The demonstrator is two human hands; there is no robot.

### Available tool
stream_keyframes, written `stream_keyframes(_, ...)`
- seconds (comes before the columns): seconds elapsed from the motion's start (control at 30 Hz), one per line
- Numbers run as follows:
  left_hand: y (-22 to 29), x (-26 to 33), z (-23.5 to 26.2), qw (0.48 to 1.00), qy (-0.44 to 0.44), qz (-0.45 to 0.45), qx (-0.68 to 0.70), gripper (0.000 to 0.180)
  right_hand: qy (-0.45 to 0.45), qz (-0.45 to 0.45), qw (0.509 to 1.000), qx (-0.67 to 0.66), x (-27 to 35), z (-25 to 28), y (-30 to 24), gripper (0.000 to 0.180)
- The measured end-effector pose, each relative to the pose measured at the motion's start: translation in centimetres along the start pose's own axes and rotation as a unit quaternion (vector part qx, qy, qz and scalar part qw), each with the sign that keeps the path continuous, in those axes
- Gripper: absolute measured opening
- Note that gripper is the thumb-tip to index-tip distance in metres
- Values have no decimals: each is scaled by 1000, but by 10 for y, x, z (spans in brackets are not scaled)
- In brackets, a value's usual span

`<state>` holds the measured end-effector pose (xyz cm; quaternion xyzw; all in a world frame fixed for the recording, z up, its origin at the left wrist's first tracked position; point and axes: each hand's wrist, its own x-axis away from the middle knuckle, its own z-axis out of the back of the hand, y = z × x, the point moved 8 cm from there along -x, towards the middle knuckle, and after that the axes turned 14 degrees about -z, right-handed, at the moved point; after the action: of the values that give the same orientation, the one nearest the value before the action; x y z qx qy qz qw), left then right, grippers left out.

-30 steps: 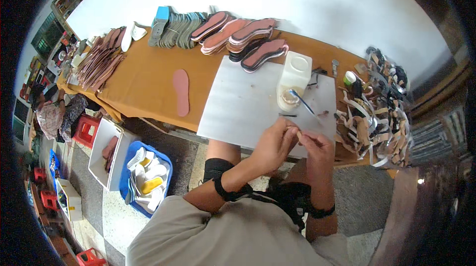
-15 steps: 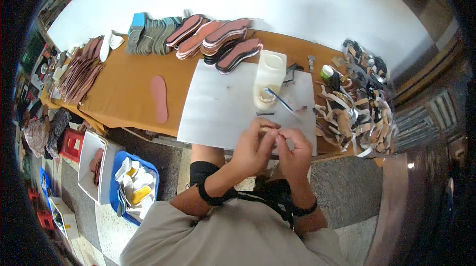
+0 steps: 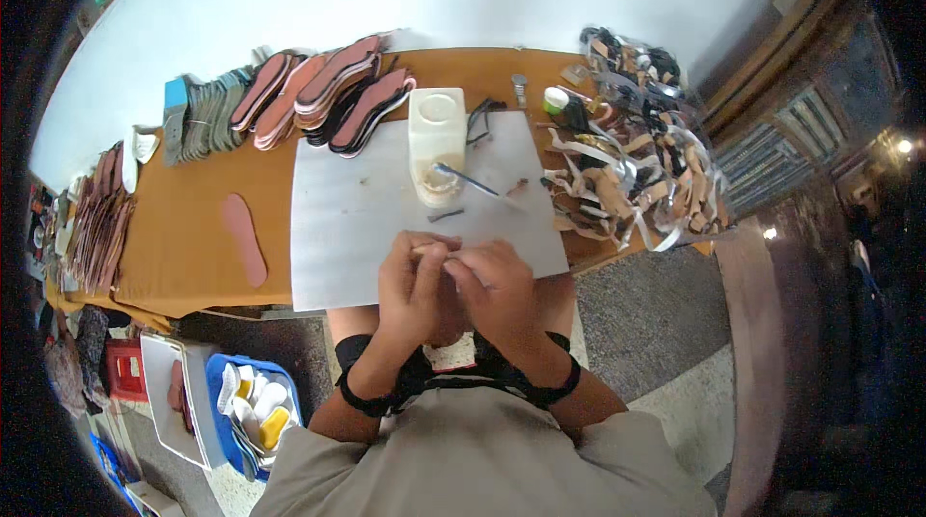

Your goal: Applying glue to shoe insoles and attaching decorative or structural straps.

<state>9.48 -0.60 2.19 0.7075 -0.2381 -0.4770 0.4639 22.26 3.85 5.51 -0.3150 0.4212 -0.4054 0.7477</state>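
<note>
My left hand (image 3: 413, 276) and my right hand (image 3: 494, 287) meet at the near edge of a white board (image 3: 333, 228). Both are closed, fingertips pinched together around a small tan strip (image 3: 422, 248), mostly hidden by the fingers. Beyond them stands an off-white plastic container (image 3: 437, 136) with crusted residue round its near opening. A brush (image 3: 477, 186) with a blue and pale handle rests across that opening. One short dark strip (image 3: 446, 215) lies on the board between the container and my hands.
Stacked insoles (image 3: 333, 83) line the table's far side; a single pink insole (image 3: 245, 239) lies left of the board. Tangled strap pieces (image 3: 656, 179) heap up at right, near a wristwatch (image 3: 519, 90). A blue bin (image 3: 220, 421) of soles stands on the floor at left.
The view has swung right, so the table things sit further left in the picture. Both hands stay pinched together, with the right hand now turned more back-up.
</note>
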Motion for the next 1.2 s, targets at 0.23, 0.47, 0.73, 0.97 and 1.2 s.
stream_keyframes(0.23,7,3,6,1000,17,-11,17,25,2,46,999,-15,-1,-6,-12,12)
stream_keyframes(0.47,2,4,4,998,31,-15,47,24,25,81,996,-23,-3,-3,-15,10)
stream_keyframes(0.73,-8,7,-2,997,48,16,55,24,19,87,996,-4,-2,3,-19,11)
stream_keyframes(0.97,2,2,-8,998,41,-2,46,25,-2,71,997,-7,-3,3,-11,12)
stream_keyframes(1.2,0,1,-10,1000,3,-16,-2,24,30,53,998,-3,0,8,-6,8)
